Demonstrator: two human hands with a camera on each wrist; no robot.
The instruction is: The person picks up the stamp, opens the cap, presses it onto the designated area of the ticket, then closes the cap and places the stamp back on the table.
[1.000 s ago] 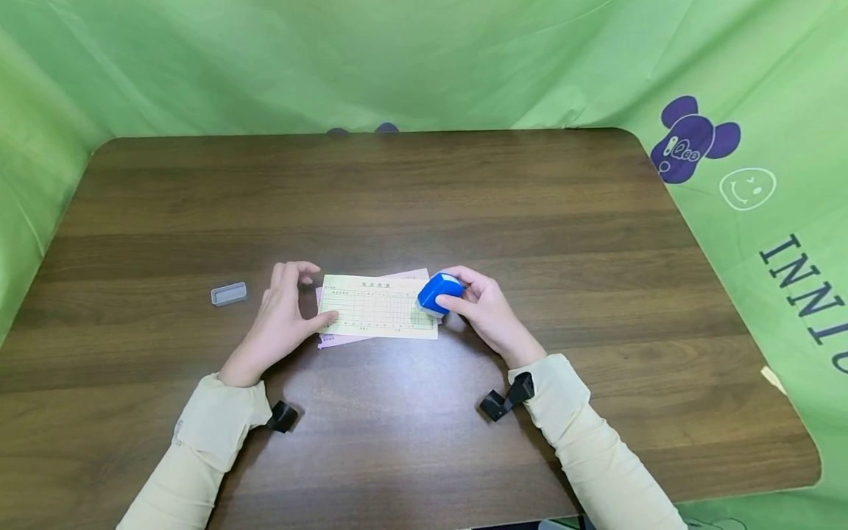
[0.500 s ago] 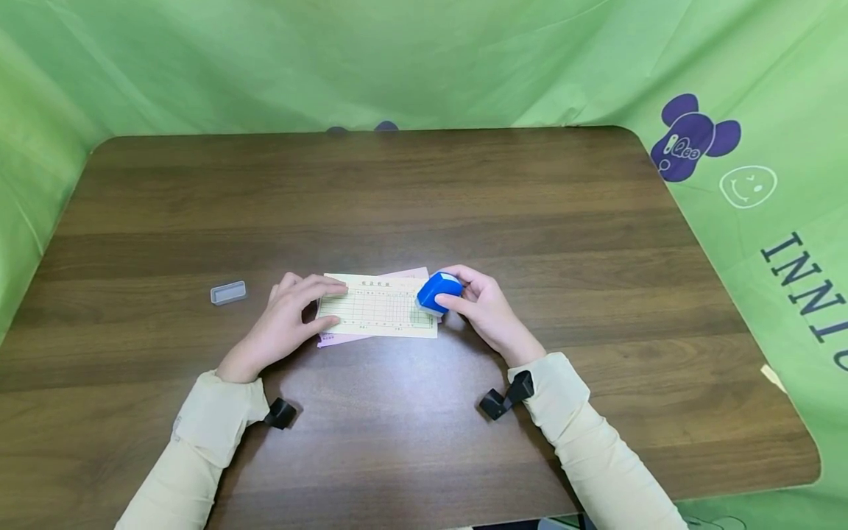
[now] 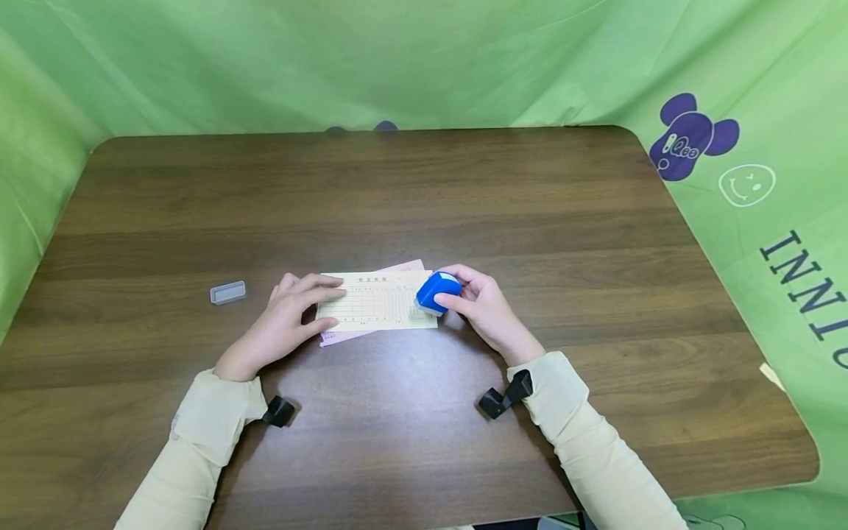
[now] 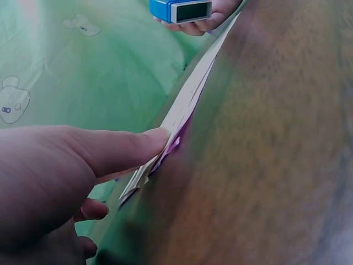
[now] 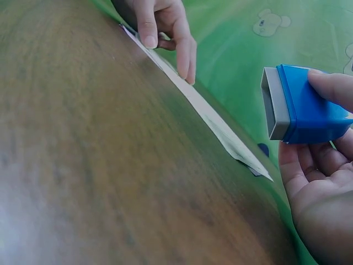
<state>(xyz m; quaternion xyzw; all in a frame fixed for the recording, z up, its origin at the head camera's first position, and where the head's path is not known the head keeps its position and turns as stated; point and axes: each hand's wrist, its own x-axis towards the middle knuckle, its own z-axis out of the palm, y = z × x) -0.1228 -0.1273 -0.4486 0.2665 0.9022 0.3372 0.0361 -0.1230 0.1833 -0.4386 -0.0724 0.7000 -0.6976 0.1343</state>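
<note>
A pale green printed receipt form (image 3: 377,305) with ruled columns lies in front of me, on top of a pink sheet (image 3: 344,337) that sticks out at its edges. My left hand (image 3: 281,316) rests on the form's left end, thumb and fingers spread across it. In the left wrist view the thumb (image 4: 132,146) presses the edge of the thin paper stack (image 4: 190,94). My right hand (image 3: 486,309) holds a blue stamp (image 3: 439,292) between thumb and fingers, over the form's right end. Its grey-framed face (image 5: 270,105) is uncapped and raised off the paper in the right wrist view.
A small clear plastic cap (image 3: 228,293) lies on the brown wooden table (image 3: 397,199), left of my left hand. Green printed cloth (image 3: 424,66) hangs behind the table and along its sides. A black camera mount sits at each cuff.
My left hand has lowered its fingers from beside the form onto its left end. The form and pink sheet have shifted slightly away from me. The right hand with the stamp has stayed put.
</note>
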